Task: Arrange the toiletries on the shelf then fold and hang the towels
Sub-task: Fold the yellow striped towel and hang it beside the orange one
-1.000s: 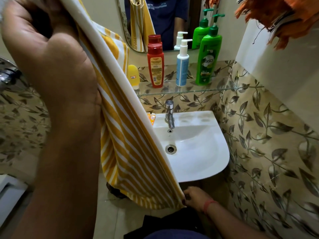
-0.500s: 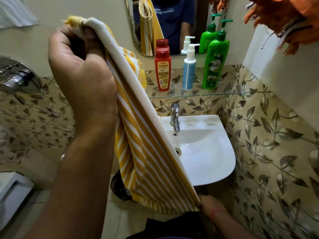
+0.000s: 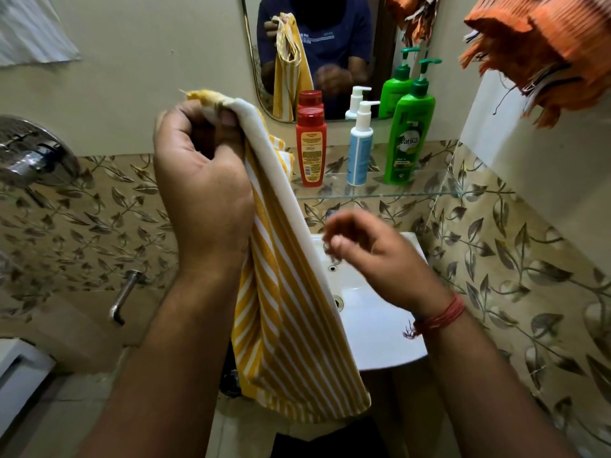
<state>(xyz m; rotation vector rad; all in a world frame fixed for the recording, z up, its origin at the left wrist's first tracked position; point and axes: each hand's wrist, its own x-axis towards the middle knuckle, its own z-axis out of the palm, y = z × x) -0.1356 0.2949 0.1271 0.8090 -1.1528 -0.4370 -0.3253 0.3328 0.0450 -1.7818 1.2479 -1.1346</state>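
Note:
My left hand [image 3: 201, 190] grips the top corners of a yellow and white striped towel [image 3: 291, 325], which hangs folded lengthwise down in front of the sink. My right hand [image 3: 373, 256] hovers blurred beside the towel's white edge, fingers loosely curled, holding nothing. On the glass shelf [image 3: 429, 192] stand a red bottle [image 3: 310, 147], a white and blue pump bottle [image 3: 360, 143] and a green pump bottle [image 3: 410, 133]. An orange towel [image 3: 542, 51] hangs at the top right.
A white sink [image 3: 380, 328] sits below the shelf, partly behind the towel. A mirror [image 3: 330, 44] hangs above the shelf. A chrome shower fitting [image 3: 33, 150] and a wall pipe [image 3: 124, 295] are at the left. Leaf-patterned tiles cover the walls.
My right hand has let go of the towel's bottom corner and risen to mid-height beside it. The towel now hangs free from my left hand, which has lowered and shifted right.

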